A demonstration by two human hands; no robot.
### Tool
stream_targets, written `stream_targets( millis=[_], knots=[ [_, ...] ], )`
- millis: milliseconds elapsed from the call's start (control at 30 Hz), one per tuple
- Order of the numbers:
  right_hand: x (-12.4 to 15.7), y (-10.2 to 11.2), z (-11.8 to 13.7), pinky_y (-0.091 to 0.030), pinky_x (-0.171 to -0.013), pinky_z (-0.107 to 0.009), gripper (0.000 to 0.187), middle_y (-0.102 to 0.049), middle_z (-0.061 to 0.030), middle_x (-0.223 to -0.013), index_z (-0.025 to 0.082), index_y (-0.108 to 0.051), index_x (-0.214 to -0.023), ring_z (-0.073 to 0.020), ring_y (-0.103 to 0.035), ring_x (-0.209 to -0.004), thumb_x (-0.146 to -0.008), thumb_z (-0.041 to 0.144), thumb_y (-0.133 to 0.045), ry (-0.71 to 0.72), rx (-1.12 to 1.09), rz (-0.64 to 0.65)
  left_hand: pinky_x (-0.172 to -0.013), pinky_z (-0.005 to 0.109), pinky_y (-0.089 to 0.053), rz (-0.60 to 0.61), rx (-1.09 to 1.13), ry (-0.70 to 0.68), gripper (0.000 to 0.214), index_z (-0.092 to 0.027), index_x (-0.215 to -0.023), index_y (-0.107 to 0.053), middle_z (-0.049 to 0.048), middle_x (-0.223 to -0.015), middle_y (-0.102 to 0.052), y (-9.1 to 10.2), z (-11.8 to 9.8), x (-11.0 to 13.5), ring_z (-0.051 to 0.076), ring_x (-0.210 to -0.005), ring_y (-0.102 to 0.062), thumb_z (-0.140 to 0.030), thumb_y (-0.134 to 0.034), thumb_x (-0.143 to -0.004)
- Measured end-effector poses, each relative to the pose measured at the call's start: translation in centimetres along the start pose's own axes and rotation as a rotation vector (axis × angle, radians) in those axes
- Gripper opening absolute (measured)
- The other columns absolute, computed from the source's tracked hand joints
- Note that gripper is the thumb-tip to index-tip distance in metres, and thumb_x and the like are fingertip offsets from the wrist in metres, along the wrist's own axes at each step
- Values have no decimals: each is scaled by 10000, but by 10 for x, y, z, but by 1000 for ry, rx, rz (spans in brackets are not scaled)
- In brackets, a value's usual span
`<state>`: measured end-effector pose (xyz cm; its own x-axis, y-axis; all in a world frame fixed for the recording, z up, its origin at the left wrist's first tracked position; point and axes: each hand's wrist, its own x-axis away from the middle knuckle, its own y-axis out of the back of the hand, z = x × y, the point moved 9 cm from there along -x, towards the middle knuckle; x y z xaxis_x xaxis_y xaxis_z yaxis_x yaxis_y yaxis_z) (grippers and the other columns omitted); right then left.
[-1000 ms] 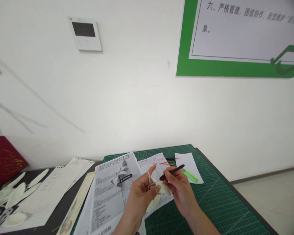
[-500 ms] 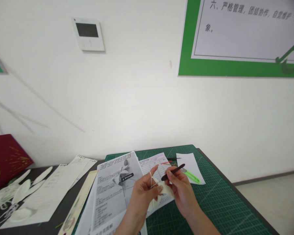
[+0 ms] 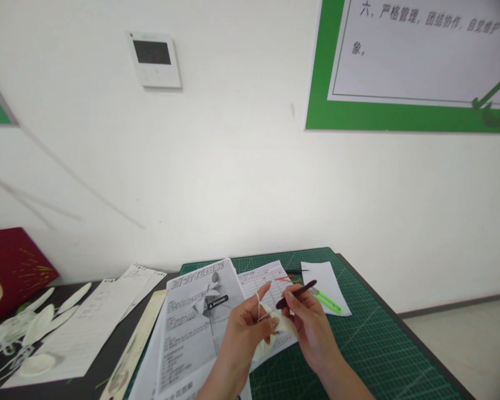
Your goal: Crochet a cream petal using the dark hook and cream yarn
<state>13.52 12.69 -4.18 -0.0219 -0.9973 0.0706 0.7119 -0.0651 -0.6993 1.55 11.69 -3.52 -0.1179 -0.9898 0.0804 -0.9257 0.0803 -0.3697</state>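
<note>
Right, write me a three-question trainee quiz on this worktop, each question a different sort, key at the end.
1. Which hand holds the dark tool?
2. True or false: white yarn runs over a raised finger of the left hand.
3. Pick one. The mat is: A) red, B) green, C) white.

Key:
1. The right hand
2. True
3. B
</note>
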Motion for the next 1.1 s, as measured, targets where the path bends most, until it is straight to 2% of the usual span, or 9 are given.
stream_targets(
  millis=[200,700,1100],
  knots=[
    [0,1,0,-419,-510,-171,225,-652,25,-645,178,-680,-708,-67,-524,-519,-601,278,-851,3,3,1,-477,208,-343,7,3,2,691,-125,-1262,-592,-55,-525,-556,-1,-3,2,81,-472,-459,-154,-787,-599],
    [0,4,0,-399,-485,-190,242,-633,22,-637,181,-686,-720,-77,-504,-503,-584,289,-855,12,31,-22,-453,214,-336,1,-3,-1,703,-162,-1229,-624,-68,-478,-532,3,4,-4,83,-431,-444,-188,-813,-553],
    [1,4,0,-412,-493,-179,250,-638,22,-631,176,-685,-710,-73,-506,-508,-574,290,-861,14,21,-28,-437,208,-345,-13,16,-5,697,-148,-1223,-628,-67,-496,-521,-1,-2,0,97,-467,-477,-158,-806,-549]
  ],
)
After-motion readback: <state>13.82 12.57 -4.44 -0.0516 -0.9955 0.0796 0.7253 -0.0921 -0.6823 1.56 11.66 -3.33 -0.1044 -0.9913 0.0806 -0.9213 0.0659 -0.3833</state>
